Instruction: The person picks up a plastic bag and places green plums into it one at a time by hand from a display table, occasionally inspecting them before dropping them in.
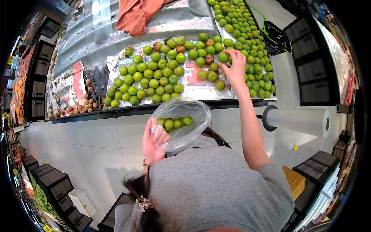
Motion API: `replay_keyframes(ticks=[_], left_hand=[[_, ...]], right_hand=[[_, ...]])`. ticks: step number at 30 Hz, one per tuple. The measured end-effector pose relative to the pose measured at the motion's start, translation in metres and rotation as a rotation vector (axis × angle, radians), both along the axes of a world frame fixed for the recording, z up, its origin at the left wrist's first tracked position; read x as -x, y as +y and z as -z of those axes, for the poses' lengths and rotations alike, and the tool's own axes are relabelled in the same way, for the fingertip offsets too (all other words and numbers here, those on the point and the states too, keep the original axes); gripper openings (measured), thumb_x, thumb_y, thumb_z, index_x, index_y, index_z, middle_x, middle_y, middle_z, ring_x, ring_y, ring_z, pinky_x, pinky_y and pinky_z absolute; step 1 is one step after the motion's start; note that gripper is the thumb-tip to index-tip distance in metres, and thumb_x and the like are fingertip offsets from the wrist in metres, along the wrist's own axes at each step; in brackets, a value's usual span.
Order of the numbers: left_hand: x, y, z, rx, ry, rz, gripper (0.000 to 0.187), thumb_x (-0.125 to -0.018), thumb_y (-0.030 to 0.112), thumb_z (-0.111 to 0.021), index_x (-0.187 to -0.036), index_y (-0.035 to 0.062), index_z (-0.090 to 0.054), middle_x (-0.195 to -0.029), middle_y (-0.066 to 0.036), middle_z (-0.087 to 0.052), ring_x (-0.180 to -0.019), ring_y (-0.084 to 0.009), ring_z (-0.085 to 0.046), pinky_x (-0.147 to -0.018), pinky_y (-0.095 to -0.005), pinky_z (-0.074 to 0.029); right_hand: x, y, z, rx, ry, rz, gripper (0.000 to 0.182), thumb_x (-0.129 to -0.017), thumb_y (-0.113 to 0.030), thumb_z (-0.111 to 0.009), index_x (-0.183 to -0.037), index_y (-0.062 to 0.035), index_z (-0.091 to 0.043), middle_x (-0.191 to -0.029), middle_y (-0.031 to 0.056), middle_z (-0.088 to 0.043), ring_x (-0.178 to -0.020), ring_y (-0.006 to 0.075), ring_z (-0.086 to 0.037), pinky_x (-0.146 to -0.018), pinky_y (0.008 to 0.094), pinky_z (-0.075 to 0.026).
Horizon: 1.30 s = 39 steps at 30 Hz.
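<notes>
My left hand (pixel 155 141) grips the rim of a clear plastic bag (pixel 199 116), its fingers closed on the film. The bag's mouth gapes upward, and several round green fruits (pixel 177 123) lie inside. Over the display, my right hand (pixel 235 67) has thumb and fingers around one green fruit (pixel 223 57). Loose green fruits (pixel 154 83), a few with reddish-brown skin, are spread on newspaper (pixel 197 92) left of that hand. A denser bank of the same fruits (pixel 249 42) lies to its right.
Small brown round fruits (pixel 89 102) lie at the display's left, beside a dark plastic crate (pixel 96 83). An orange cloth (pixel 139 15) rests at the back. A plastic-bag roll (pixel 299 120) sticks out at the right front. Beyond is a black basket (pixel 276 36) with green handles.
</notes>
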<state>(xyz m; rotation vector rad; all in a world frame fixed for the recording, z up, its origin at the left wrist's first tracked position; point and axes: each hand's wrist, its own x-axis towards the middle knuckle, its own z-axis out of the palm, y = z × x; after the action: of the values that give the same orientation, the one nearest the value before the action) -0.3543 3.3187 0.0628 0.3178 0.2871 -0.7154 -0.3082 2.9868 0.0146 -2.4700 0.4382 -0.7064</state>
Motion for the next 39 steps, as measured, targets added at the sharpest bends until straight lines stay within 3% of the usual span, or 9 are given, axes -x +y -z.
replay_keyframes(ticks=[6,10,16,23,26,28,30,34,39], left_hand=[[-0.002,-0.001,-0.006,-0.031,0.012,-0.001,0.029,-0.097,0.026,-0.030,-0.073,0.0130,-0.038,-0.045,0.006,-0.027,-0.036,-0.0047,-0.022,-0.040,-0.0204,-0.020],[-0.003,-0.001,-0.004,-0.019,0.008,0.012,0.029,-0.097,0.026,-0.030,-0.073,0.0127,-0.038,-0.045,0.005,-0.027,-0.036,-0.0047,-0.022,-0.040,-0.0203,-0.020],[-0.003,0.001,0.000,-0.007,-0.010,0.029,0.028,-0.097,0.026,-0.030,-0.074,0.0129,-0.039,-0.045,0.006,-0.026,-0.036,-0.0048,-0.021,-0.040,-0.0204,-0.019],[0.001,0.012,0.001,0.008,0.004,-0.016,0.029,-0.097,0.027,-0.030,-0.073,0.0141,-0.039,-0.044,0.006,-0.025,-0.036,-0.0043,-0.021,-0.039,-0.0205,-0.019],[0.002,0.018,0.002,0.021,-0.037,-0.029,0.029,-0.097,0.027,-0.030,-0.072,0.0142,-0.039,-0.044,0.006,-0.025,-0.036,-0.0043,-0.020,-0.039,-0.0203,-0.019],[0.002,0.020,-0.001,-0.022,-0.027,-0.032,0.029,-0.097,0.027,-0.030,-0.072,0.0141,-0.038,-0.044,0.006,-0.025,-0.036,-0.0043,-0.020,-0.039,-0.0202,-0.019],[0.002,0.022,-0.002,-0.039,-0.019,-0.037,0.029,-0.097,0.026,-0.031,-0.071,0.0140,-0.038,-0.044,0.006,-0.025,-0.036,-0.0043,-0.020,-0.039,-0.0202,-0.018],[0.003,0.030,-0.003,-0.049,-0.004,-0.044,0.029,-0.097,0.025,-0.031,-0.071,0.0138,-0.038,-0.044,0.006,-0.025,-0.036,-0.0042,-0.020,-0.039,-0.0203,-0.018],[0.002,0.039,-0.003,-0.040,-0.032,-0.054,0.029,-0.097,0.025,-0.031,-0.071,0.0134,-0.037,-0.045,0.006,-0.025,-0.036,-0.0045,-0.020,-0.039,-0.0205,-0.018]], right_hand=[[0.016,0.039,-0.033,-0.997,-0.371,-0.257,0.030,-0.077,0.000,-0.062,-0.102,-0.0071,-0.048,-0.101,0.0073,-0.052,-0.096,0.0139,-0.052,-0.084,0.0272,-0.042],[0.041,0.063,-0.053,-1.360,0.047,-0.528,0.016,-0.082,-0.008,-0.058,-0.093,-0.0060,-0.048,-0.071,0.0016,-0.055,-0.058,0.0058,-0.051,-0.050,0.0197,-0.042],[0.045,0.160,-0.009,-1.066,0.645,-0.883,0.017,-0.082,-0.019,-0.056,-0.076,-0.0033,-0.054,-0.060,0.0004,-0.054,-0.050,0.0076,-0.048,-0.045,0.0235,-0.040],[0.057,0.185,0.033,-0.489,0.618,-0.824,0.019,-0.087,-0.014,-0.044,-0.099,-0.0032,-0.054,-0.104,0.0157,-0.054,-0.101,0.0309,-0.051,-0.088,0.0402,-0.040],[0.046,0.157,-0.004,-0.548,0.361,-0.989,0.022,-0.087,-0.013,-0.046,-0.104,-0.0030,-0.055,-0.101,0.0119,-0.057,-0.099,0.0263,-0.054,-0.086,0.0360,-0.042],[0.026,0.126,-0.058,-0.918,0.467,-0.926,0.024,-0.086,-0.012,-0.048,-0.108,-0.0032,-0.055,-0.100,0.0082,-0.059,-0.095,0.0191,-0.057,-0.082,0.0306,-0.044],[-0.001,0.089,-0.059,-0.742,0.189,-0.681,0.023,-0.086,-0.011,-0.049,-0.107,-0.0028,-0.056,-0.099,0.0047,-0.060,-0.091,0.0132,-0.057,-0.078,0.0265,-0.045],[-0.064,0.009,-0.017,0.062,0.085,-0.072,0.037,-0.080,-0.004,-0.049,-0.117,-0.0073,-0.049,-0.115,0.0127,-0.048,-0.106,0.0340,-0.045,-0.091,0.0402,-0.039],[-0.088,-0.031,0.027,0.267,0.302,-0.069,0.040,-0.079,-0.010,-0.051,-0.119,-0.0097,-0.049,-0.117,0.0128,-0.046,-0.109,0.0326,-0.043,-0.092,0.0403,-0.040]])
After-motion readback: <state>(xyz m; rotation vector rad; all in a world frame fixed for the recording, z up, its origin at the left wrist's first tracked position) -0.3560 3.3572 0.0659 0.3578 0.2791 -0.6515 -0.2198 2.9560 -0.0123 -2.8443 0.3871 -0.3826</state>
